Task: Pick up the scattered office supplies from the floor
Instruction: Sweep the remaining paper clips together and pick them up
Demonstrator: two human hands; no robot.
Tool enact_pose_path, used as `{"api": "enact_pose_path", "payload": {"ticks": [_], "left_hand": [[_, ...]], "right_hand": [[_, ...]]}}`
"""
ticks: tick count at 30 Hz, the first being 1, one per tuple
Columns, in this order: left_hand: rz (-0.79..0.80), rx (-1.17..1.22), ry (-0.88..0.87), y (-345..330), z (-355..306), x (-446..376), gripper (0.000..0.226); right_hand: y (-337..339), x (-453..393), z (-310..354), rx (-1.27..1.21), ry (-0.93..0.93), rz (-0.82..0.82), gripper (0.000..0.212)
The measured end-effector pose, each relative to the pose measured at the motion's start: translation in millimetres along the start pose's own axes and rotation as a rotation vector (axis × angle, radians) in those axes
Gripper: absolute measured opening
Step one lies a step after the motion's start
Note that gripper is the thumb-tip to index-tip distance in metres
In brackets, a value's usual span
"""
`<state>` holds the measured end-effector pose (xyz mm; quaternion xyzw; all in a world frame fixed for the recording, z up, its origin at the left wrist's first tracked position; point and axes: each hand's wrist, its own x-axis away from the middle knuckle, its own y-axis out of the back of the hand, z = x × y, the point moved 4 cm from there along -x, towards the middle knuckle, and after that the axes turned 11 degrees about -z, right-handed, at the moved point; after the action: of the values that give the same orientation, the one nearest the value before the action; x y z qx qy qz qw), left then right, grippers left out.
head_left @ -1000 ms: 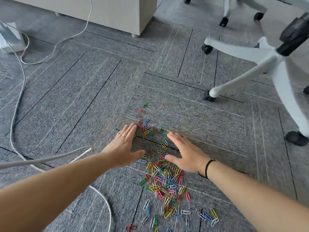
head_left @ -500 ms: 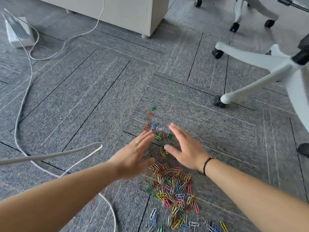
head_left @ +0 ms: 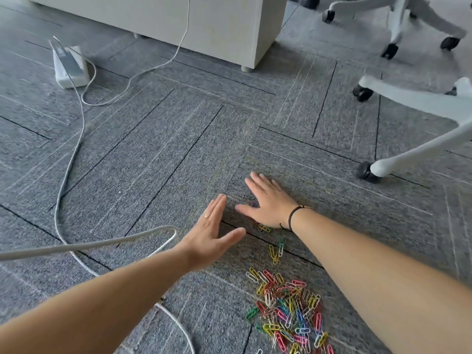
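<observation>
A heap of coloured paper clips lies on the grey carpet near the bottom of the head view, between my forearms. A few loose clips trail from the heap toward my right wrist. My right hand lies flat on the carpet beyond the heap, fingers straight and spread, with a couple of clips showing at its edges. My left hand is just to its left, fingers straight and together, thumb out, holding nothing.
A grey cable loops over the carpet on the left and passes under my left arm. A white power adapter sits at far left, a pale cabinet behind. White chair legs with castors stand to the right.
Both hands have reached farther out over the carpet, past the far scattered clips, which my right hand now covers. The view has tilted up, so the heap sits lower in the frame.
</observation>
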<state>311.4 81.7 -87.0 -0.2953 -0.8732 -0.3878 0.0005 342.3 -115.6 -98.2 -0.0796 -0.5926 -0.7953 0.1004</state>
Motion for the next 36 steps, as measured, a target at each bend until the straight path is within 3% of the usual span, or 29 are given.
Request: {"api": "enact_pose_path", "payload": {"ticks": [7, 18, 23, 27, 31, 36], "left_hand": [[0.048, -0.059, -0.017, 0.7, 3.9, -2.3, 0.115], [0.320, -0.162, -0.105, -36.9, -30.0, 60.0, 0.108], [0.510, -0.245, -0.199, -70.6, -43.3, 111.4, 0.108], [0.512, -0.387, -0.310, -58.6, -50.0, 121.6, 0.106], [0.358, -0.482, -0.310, -43.9, -40.7, 93.2, 0.108], [0.164, -0.522, -0.174, -30.5, -37.2, 49.0, 0.110]], "right_hand": [[-13.0, 81.4, 20.4, 0.045, 0.298, 0.059, 0.091], [-44.6, 249.6, 28.7, -0.055, 0.369, 0.276, 0.090], [-29.4, 284.7, 14.0, -0.183, 0.149, 0.103, 0.088], [-13.2, 288.7, -20.2, -0.151, -0.077, -0.013, 0.087], [-13.7, 266.5, -61.6, 0.050, -0.170, -0.006, 0.096], [-15.2, 229.9, -92.4, -0.066, -0.427, -0.085, 0.103]]}}
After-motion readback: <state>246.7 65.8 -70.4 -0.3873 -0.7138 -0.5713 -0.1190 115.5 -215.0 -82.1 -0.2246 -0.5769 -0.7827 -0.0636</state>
